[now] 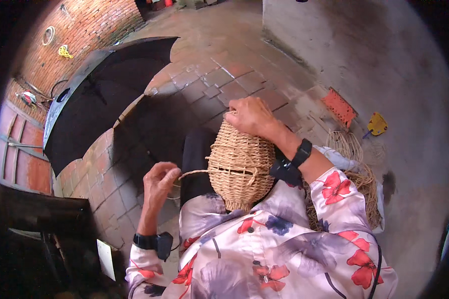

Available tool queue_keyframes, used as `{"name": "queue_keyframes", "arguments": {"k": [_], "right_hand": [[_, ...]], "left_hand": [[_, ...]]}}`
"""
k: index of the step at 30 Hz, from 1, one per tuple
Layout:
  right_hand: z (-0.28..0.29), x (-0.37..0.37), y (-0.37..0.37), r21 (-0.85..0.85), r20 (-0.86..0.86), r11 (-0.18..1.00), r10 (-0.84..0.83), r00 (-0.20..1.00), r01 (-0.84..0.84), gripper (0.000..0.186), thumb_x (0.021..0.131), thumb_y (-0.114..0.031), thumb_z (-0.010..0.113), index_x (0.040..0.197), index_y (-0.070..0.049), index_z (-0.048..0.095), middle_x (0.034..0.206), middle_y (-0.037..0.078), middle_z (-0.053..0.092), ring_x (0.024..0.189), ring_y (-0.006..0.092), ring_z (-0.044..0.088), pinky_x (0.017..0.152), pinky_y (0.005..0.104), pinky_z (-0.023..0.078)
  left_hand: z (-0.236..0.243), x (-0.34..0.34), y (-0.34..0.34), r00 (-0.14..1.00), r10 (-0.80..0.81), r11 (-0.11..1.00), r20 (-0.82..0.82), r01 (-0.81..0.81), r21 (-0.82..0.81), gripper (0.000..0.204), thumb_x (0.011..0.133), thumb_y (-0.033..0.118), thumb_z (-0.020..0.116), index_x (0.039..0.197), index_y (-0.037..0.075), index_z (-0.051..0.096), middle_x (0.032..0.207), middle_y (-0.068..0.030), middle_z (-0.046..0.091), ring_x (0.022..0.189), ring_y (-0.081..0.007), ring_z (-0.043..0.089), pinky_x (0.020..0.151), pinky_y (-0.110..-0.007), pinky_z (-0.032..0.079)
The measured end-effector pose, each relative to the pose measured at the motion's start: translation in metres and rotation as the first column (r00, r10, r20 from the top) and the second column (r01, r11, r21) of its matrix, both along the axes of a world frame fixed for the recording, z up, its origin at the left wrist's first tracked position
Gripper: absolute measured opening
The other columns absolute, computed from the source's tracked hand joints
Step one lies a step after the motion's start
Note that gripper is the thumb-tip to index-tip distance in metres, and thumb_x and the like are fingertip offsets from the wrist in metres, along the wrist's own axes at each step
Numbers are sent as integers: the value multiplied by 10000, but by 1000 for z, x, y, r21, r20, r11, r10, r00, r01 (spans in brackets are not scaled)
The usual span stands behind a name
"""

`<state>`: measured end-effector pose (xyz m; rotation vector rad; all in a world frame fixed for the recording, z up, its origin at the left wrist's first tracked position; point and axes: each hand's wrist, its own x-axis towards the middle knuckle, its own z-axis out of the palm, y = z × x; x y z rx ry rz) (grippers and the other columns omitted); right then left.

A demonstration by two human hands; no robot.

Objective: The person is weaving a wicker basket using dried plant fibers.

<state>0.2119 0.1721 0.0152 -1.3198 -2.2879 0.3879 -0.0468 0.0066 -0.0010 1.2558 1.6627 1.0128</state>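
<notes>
A tan woven straw basket [240, 159], rounded and narrowing at both ends, rests between my thighs. A dark slit crosses its side, and a cord runs around it there. My right hand [252, 117] is closed over the far end of the basket, fingers curled onto its rim. To the left of the basket, my left hand [160, 180] pinches a twisted straw cord [194, 172], which stretches from the basket's side to the fingers. A thin length of the cord hangs below that hand.
A large black umbrella [112, 94] lies opened on the brick floor at left. Bundles of loose straw cord [361, 192] lie on a white sack at my right. Beyond them are an orange perforated piece [339, 108] and a yellow fan-shaped thing [377, 124]. A dark piece of furniture [45, 214] stands at lower left.
</notes>
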Motion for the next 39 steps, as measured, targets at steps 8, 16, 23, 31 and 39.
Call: {"name": "queue_keyframes", "arguments": {"k": [8,16,23,31,39], "right_hand": [[0,-9,11,-109,46,993,46,998,-41,406,758,-381,570,824,-5,709,814,234,669,810,394,660,772,480,510],[9,1,4,-97,-39,995,35,999,-39,402,776,-402,577,835,-22,694,814,224,661,789,400,646,728,453,504],[8,1,2,-75,-55,997,-3,998,-2,366,784,-364,581,827,-17,689,821,219,660,796,393,647,735,457,501],[11,-1,0,-24,-32,1000,18,999,-19,332,831,-335,590,868,-18,683,845,193,674,815,365,650,746,427,495],[10,-1,-1,-34,-55,999,-34,998,32,333,798,-326,582,844,-12,683,834,215,666,812,395,644,757,461,501]], "left_hand": [[-12,35,-25,294,236,942,926,167,-293,360,995,301,518,1271,70,507,718,2,542,588,-67,420,474,-199,334],[-18,-79,2,32,-143,949,989,-279,146,143,972,94,524,1087,23,572,830,-27,570,659,-49,497,534,-201,392],[9,-96,-27,600,225,853,767,-502,142,261,981,168,542,1181,6,584,884,-47,606,787,-103,587,710,-240,514],[31,-13,-17,480,-123,964,868,-150,220,234,979,226,544,1085,19,567,721,9,533,635,-116,545,630,-266,475],[-3,-70,-81,454,98,950,886,222,-219,201,1003,200,480,1094,29,532,632,10,462,407,-32,344,348,-201,313]]}}
